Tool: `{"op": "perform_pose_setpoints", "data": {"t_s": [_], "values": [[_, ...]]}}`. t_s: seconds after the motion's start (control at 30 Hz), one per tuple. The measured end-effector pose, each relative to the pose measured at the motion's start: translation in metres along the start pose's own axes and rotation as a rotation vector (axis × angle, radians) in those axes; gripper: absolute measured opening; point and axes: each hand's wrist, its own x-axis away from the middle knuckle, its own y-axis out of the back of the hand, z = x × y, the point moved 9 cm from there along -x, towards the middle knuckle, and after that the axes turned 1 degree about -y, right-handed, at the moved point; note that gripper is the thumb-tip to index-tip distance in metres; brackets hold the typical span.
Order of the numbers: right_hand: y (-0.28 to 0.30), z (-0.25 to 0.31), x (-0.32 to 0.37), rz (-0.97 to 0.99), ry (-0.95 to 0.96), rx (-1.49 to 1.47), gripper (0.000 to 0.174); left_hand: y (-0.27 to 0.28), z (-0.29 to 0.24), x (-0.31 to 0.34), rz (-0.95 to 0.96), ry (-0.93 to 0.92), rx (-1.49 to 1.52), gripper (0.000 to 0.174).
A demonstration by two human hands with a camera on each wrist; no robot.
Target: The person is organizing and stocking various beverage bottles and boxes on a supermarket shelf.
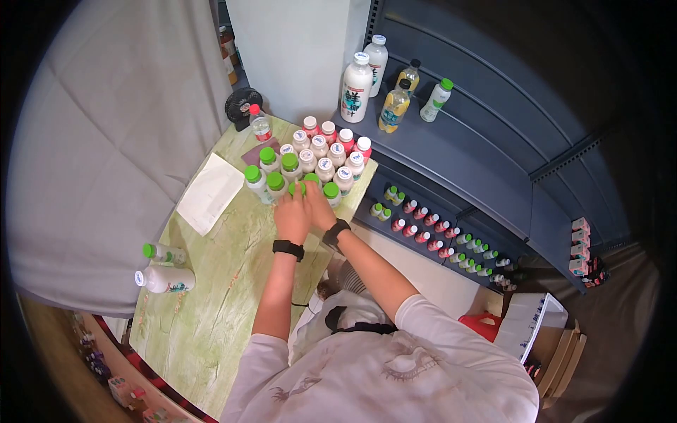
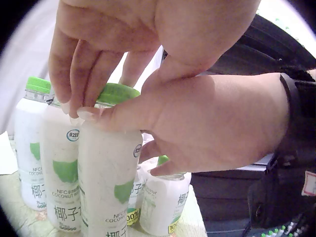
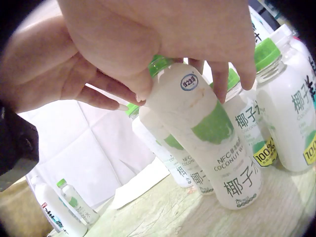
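Several green-capped white coconut drink bottles stand bunched on a green marbled table. My two hands meet over the nearest of them. My right hand grips the neck of one coconut bottle just under its cap, thumb on one side and fingers on the other; this hand fills the top of the right wrist view. My left hand lies against it, and its fingers curl down onto the bottle tops beside the green cap. The right hand's thumb presses just under that cap.
Behind the green-capped group stand several red-capped bottles. A white folded sheet lies to the left, and two bottles lie near the table's left edge. A black fan sits at the back. Dark shelves with bottles rise on the right.
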Motion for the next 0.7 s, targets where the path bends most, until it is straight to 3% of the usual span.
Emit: {"op": "perform_pose_setpoints", "data": {"t_s": [0.4, 0.5, 0.7], "values": [[-0.004, 0.000, 0.002, 0.014, 0.012, 0.007, 0.043, 0.002, 0.003, 0.003, 0.001, 0.000, 0.014, 0.042], [-0.006, 0.003, 0.002, 0.082, -0.070, -0.033, 0.042, 0.002, 0.007, 0.003, 0.025, 0.020, 0.039, 0.041], [-0.008, -0.004, 0.000, 0.044, 0.015, 0.032, 0.043, 0.002, 0.007, 0.001, -0.006, 0.017, 0.007, 0.041]]}}
